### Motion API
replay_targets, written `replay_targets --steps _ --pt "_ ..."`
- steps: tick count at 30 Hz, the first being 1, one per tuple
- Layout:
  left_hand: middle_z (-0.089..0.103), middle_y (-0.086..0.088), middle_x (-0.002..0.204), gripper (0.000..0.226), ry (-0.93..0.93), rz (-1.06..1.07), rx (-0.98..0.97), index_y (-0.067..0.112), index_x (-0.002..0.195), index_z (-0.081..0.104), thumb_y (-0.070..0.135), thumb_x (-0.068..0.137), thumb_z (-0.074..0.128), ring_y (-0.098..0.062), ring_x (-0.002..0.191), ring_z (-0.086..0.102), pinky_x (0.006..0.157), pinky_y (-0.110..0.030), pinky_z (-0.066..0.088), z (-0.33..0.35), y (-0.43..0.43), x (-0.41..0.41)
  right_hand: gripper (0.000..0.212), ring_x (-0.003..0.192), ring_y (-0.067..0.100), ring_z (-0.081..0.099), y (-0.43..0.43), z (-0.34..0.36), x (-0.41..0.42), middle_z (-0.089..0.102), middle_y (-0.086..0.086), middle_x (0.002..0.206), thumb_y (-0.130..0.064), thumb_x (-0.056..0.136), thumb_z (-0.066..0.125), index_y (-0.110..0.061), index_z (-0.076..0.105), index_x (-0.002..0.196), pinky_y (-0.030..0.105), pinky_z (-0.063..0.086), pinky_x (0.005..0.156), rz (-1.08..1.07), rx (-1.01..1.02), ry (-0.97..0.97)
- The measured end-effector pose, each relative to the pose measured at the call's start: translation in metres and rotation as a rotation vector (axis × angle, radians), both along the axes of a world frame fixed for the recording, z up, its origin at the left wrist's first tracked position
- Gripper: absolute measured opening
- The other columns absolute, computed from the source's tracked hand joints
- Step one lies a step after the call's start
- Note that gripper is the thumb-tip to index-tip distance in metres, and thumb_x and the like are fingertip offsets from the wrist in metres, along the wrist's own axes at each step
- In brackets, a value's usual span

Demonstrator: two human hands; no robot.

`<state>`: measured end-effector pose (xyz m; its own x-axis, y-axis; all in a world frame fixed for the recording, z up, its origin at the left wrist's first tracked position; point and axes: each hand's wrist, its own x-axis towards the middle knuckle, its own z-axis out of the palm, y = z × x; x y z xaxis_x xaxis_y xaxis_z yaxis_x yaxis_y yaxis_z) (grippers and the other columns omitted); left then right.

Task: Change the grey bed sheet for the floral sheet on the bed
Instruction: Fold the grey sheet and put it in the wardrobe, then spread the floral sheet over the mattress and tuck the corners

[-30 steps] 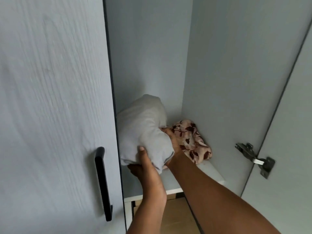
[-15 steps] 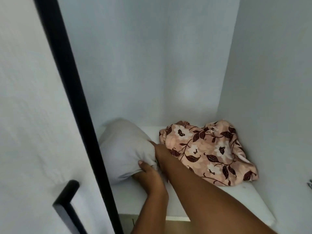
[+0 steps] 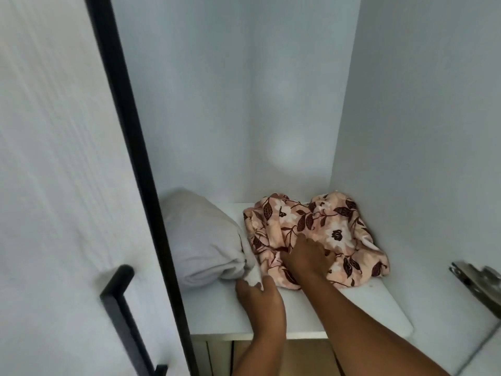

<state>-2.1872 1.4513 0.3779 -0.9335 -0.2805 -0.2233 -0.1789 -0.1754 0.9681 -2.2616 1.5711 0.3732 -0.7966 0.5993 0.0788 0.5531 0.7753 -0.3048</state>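
Observation:
The grey sheet (image 3: pixel 203 240) lies as a rolled bundle on the left of the wardrobe shelf (image 3: pixel 366 310). Beside it to the right, the crumpled floral sheet (image 3: pixel 333 226), pink with dark leaves, lies against the right wall. My left hand (image 3: pixel 259 298) is at the grey bundle's near corner, with a fold of it between thumb and fingers. My right hand (image 3: pixel 307 260) is on the floral sheet's front, its fingers dug into the folds.
The wardrobe's left door (image 3: pixel 54 185) stands close on my left, with a black edge and a black handle (image 3: pixel 122 316). A metal hinge (image 3: pixel 477 283) sticks out at the right. White walls close in the shelf behind and on the right.
The grey bundle has come down from my hands to rest on the shelf's left side. My right hand has moved off it to the right, onto the floral sheet. The camera has moved closer.

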Motion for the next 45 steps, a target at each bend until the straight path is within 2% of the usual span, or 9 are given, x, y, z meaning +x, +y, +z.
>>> replay_targets --steps 3,6,12,20,24,28,31,40,45 --pt "0.051 -0.013 0.125 0.044 -0.07 -0.138 -0.022 -0.003 0.136 0.043 0.009 0.096 0.058 -0.026 0.11 0.051 0.084 -0.027 0.039 -0.002 0.0 0.014 0.039 0.118 0.03 0.06 -0.003 0.0 0.022 0.067 0.004 0.12 -0.028 0.091 0.055 -0.023 0.052 0.129 0.056 0.033 0.111 0.004 0.049 0.087" --pt "0.05 -0.002 0.095 0.024 -0.036 -0.279 -0.053 0.006 0.11 0.042 0.015 0.097 0.059 -0.022 0.093 0.052 0.067 -0.029 0.04 0.003 -0.007 0.028 0.037 0.107 0.033 0.063 -0.006 0.001 0.057 0.067 0.011 0.114 -0.031 0.088 0.057 -0.017 0.055 0.123 0.042 0.049 0.09 0.011 0.067 0.119" --pt "0.072 -0.007 0.12 0.065 -0.011 -0.567 0.273 0.019 0.13 0.057 0.051 0.079 0.079 -0.024 0.108 0.071 0.093 -0.044 0.056 0.003 -0.027 0.042 0.045 0.106 0.033 0.063 -0.032 -0.002 0.14 0.062 0.013 0.119 -0.042 0.088 0.055 -0.022 0.06 0.129 0.04 0.052 0.091 0.001 -0.044 0.162" --pt "0.075 -0.011 0.114 0.042 -0.105 -0.859 0.469 0.014 0.121 0.072 0.041 0.09 0.071 -0.024 0.108 0.071 0.101 -0.04 0.052 0.03 -0.032 0.122 0.025 0.088 0.023 0.059 -0.076 0.018 0.25 0.054 0.007 0.101 -0.025 0.09 0.06 -0.021 0.073 0.111 0.029 0.044 0.075 0.152 -0.307 0.413" --pt "0.077 -0.01 0.082 0.022 -0.081 -0.824 0.381 0.013 0.08 0.083 0.018 0.089 0.063 -0.017 0.071 0.074 0.069 -0.028 0.054 0.033 -0.04 0.163 0.034 0.092 0.022 0.059 -0.092 0.02 0.301 0.056 0.005 0.101 -0.026 0.086 0.061 -0.025 0.07 0.119 0.025 0.042 0.075 0.188 -0.229 0.41" --pt "0.077 -0.013 0.096 0.031 -0.007 -0.763 0.36 0.007 0.115 0.073 0.025 0.092 0.062 -0.024 0.085 0.075 0.073 -0.031 0.055 0.032 -0.05 0.21 0.05 0.109 0.022 0.06 -0.111 0.026 0.364 0.063 0.003 0.119 -0.039 0.087 0.055 -0.026 0.063 0.134 0.032 0.05 0.096 0.166 -0.07 0.473" --pt "0.077 -0.009 0.079 0.032 -0.022 -0.825 0.357 0.009 0.093 0.075 0.032 0.099 0.053 -0.017 0.067 0.074 0.068 -0.031 0.05 0.038 -0.059 0.256 0.062 0.124 0.03 0.054 -0.116 0.028 0.418 0.058 0.012 0.133 -0.048 0.089 0.047 -0.014 0.056 0.141 0.044 0.048 0.105 0.035 0.189 0.585" --pt "0.076 -0.001 0.11 0.052 0.005 -0.573 0.237 0.023 0.116 0.071 0.045 0.069 0.071 -0.024 0.099 0.074 0.09 -0.048 0.058 -0.019 -0.084 0.364 0.102 0.154 0.039 -0.014 -0.092 0.032 0.573 -0.017 0.028 0.165 -0.05 0.092 0.059 -0.001 0.002 0.161 0.045 -0.007 0.125 -0.378 0.29 0.642" --pt "0.071 0.012 0.081 0.006 0.09 -0.497 0.11 0.025 0.087 0.067 0.019 0.088 0.067 -0.004 0.072 0.067 0.062 -0.025 0.051 0.006 -0.112 0.432 0.102 0.151 0.044 0.008 -0.085 0.042 0.613 0.0 0.028 0.165 -0.039 0.086 0.068 0.0 0.008 0.159 0.06 0.016 0.118 -0.444 0.283 0.868"
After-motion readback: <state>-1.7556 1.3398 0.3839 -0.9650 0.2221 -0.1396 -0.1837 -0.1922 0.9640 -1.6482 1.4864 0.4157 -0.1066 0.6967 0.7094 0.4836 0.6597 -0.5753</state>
